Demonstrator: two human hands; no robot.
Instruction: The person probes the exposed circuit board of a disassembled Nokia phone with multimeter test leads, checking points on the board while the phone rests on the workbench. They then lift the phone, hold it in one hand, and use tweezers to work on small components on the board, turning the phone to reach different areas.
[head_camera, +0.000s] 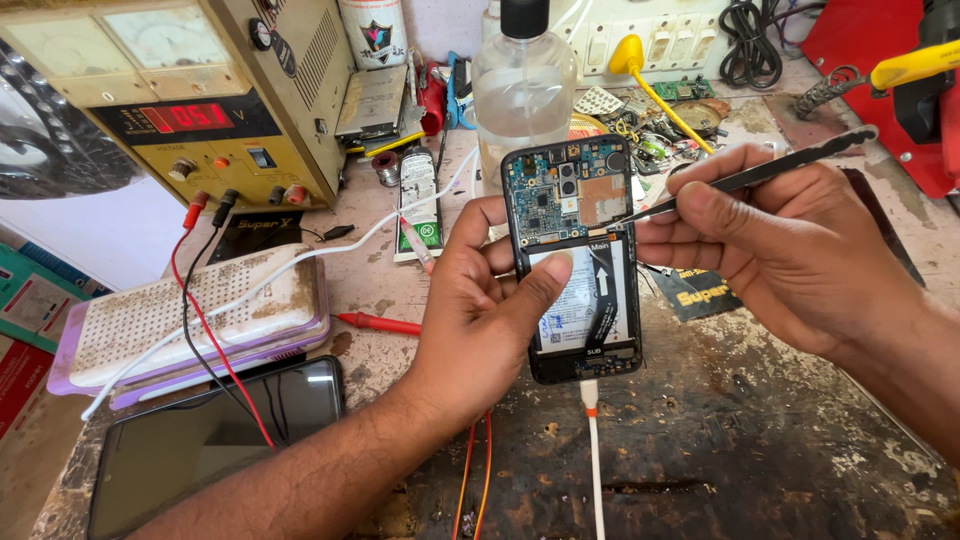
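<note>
**A:** Status on the phone?

**B:** Opened smartphone (578, 262) is up off the counter (760, 440) in my left hand (480, 310). Left grip is clamped on it: thumb across the battery (570, 300), fingers behind the left edge. Back cover is already off; mainboard (565, 190), camera module and the black flex cable (603, 290) running down the battery are all exposed.

**A:** Right side?

**B:** Right hand (780, 250) has its grip pinched together on metal tweezers (760, 175). Tips sit at the board's right edge, by the copper-coloured patch. Can't tell if they touch a part.

**A:** Powered?

**B:** White charging cable (592, 440) is plugged into the bottom port and trails down toward me. Bench power supply (200, 110) at the back left has its red readout lit. Its red and black leads (205, 330) hang loose; a red probe (378, 323) lies on the counter, touching nothing on the phone.

**A:** How far along?

**B:** My read: teardown done, board work under way. Battery and flex are in place, nothing lifted out. Closing up remains.

**A:** Anything close by?

**B:** Clear liquid bottle (522, 85) just behind the phone, a second phone (215, 440) face up at lower left.
</note>
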